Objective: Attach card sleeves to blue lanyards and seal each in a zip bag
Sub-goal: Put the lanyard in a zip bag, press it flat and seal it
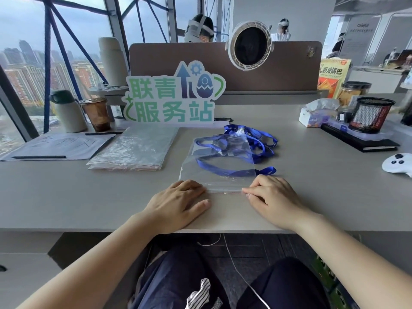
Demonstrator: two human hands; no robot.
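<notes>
Soft overcast daylight from windows (33,63) at 10 o'clock, even brightness, faint shadows under hands, mild glare on plastic stack (136,148), fisheye bending at edges, slight overall softness

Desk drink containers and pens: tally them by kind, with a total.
Flasks: 2, one green-capped, one tall beige
Plastic cup: 1
Black pens: 2, one near, one far
Total: 5
</notes>
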